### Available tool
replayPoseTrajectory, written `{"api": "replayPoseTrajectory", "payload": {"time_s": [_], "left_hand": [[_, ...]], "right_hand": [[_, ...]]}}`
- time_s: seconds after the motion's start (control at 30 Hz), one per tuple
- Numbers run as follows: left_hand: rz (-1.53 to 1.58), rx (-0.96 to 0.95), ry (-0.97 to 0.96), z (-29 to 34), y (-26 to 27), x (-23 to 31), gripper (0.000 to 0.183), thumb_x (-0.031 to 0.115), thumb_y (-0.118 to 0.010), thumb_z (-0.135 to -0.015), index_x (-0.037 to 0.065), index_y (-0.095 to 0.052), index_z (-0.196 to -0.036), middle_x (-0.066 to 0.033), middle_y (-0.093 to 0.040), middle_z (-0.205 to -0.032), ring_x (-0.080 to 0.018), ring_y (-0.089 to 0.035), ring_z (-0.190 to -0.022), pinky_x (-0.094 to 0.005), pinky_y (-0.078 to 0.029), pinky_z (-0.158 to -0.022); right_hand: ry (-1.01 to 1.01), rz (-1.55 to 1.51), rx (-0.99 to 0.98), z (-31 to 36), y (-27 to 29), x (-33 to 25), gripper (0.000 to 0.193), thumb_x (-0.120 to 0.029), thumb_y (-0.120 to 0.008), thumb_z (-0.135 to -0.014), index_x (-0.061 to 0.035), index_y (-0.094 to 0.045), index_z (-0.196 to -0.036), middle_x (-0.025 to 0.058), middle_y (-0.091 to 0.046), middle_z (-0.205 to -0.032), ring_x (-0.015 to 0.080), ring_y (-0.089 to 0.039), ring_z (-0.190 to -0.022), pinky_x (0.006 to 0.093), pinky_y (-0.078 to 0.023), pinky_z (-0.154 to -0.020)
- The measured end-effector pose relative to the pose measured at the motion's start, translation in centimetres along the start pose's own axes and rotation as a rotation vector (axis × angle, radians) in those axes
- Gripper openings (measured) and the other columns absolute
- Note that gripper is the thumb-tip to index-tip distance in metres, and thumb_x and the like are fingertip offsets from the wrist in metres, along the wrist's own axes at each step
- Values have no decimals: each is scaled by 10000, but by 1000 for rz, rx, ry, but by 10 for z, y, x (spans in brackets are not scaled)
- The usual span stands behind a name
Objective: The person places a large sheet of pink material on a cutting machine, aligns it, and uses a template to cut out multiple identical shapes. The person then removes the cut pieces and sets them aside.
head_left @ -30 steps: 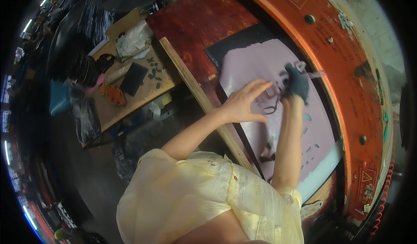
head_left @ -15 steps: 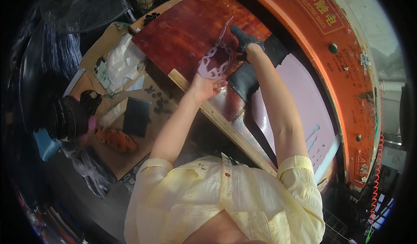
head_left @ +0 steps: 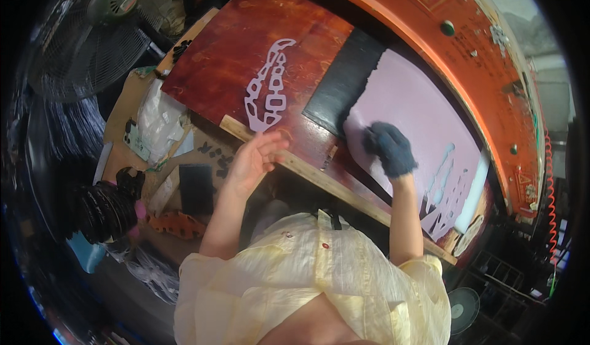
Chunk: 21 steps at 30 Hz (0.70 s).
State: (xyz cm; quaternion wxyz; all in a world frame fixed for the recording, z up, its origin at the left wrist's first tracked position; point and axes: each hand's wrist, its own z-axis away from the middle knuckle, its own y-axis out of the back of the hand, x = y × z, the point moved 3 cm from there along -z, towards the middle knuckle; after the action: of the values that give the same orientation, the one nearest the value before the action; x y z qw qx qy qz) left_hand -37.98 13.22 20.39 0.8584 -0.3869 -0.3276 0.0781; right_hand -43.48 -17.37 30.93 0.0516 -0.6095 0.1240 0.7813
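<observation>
A lilac, net-like cut-out piece [head_left: 275,84] with many holes lies on the reddish-brown board [head_left: 215,56]. Close to its lower end is my bare left hand [head_left: 258,157], fingers apart and slightly bent, holding nothing. My right hand [head_left: 391,148], in a dark glove, is over the torn left part of a large lilac sheet [head_left: 418,99]. Its fingers are curled together, and whatever may be in them is hidden. A black flat sheet [head_left: 344,78] sits between the board and the lilac sheet. Cut openings and pale blue patches show in the lilac sheet's lower right part.
A wooden strip [head_left: 326,182] edges the work surface in front of me. An orange machine beam [head_left: 424,31] rises behind it. At left are a fan [head_left: 92,44], white plastic bags [head_left: 163,121], a dark rectangular block [head_left: 196,185] and small black pieces on cardboard.
The lilac cut-out piece, held in my left hand before, now lies on the board, let go. My gloved right hand has moved from the board to the lilac sheet, nearer to me.
</observation>
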Motion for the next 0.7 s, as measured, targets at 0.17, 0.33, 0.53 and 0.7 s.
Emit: {"api": "replayPoseTrajectory", "payload": {"time_s": [0.17, 0.33, 0.53, 0.7], "left_hand": [[-359, 130, -62, -18, -8, -10, 460, 399, -401, -988, 25, -540, -1217, -87, -650, -1093, -156, -643, -876, -207, -426, -551], [-348, 516, -511, -47, -29, -18, 402, 267, -571, -929, 39, -513, -1256, -78, -413, -1359, -161, -597, -877, -246, -474, -734], [-1381, 1144, -1129, -27, -32, 24, 372, 280, -707, -787, 112, -630, -1110, -81, -592, -1193, -278, -536, -1100, -415, -432, -901], [-1870, 1222, -147, -31, -24, 39, 600, 478, -708, -718, 208, -571, -1236, -63, -560, -1245, -306, -428, -1237, -517, -363, -966]], "right_hand": [[-89, -165, 492, 88, 98, 25, 318, -125, -629, -843, 59, -587, -1099, 147, -664, -939, 215, -647, -767, 306, -520, -659], [-7, -189, 912, 178, 205, 66, 324, -160, -640, -857, 44, -591, -1104, 129, -657, -925, 188, -617, -713, 272, -495, -598], [-34, 8, 946, 236, 312, 113, 376, -237, -662, -852, -10, -593, -1145, 100, -669, -964, 185, -627, -724, 275, -483, -562], [47, 350, 894, 242, 357, 132, 255, -111, -589, -876, 22, -606, -1094, 83, -625, -1019, 154, -582, -844, 270, -476, -755]]}}
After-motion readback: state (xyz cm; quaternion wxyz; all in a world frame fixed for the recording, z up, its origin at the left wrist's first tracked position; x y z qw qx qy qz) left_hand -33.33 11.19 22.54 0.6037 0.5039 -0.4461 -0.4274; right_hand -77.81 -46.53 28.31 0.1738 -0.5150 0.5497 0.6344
